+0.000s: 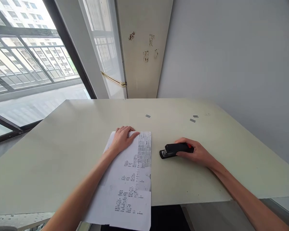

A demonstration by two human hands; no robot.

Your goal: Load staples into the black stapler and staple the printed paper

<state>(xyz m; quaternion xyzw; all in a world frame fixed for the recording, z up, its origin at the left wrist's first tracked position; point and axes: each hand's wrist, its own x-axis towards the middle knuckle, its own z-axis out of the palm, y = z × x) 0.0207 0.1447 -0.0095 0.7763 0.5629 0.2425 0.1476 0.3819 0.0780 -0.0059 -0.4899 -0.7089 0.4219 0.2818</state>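
Observation:
Printed sheets of paper [127, 192] lie on the table, their lower end jutting past its front edge. My left hand [123, 138] rests flat across the far end of the paper, fingers stretched out and thumb pointing right. To the right of the paper, a black stapler [177, 149] with a small red part sits on the table, its front end pointing left toward the sheets. My right hand [195, 152] grips the rear of the stapler, thumb on the near side and fingers over the far side. A gap of bare table separates stapler and paper.
The pale table [62, 154] spreads out on both sides. Small grey tape pieces [192, 120] stick to its far part. Behind stand a grey wall [231, 54] and a cream cabinet panel [144, 73] with brown marks. A window [33, 57] with railings is at left.

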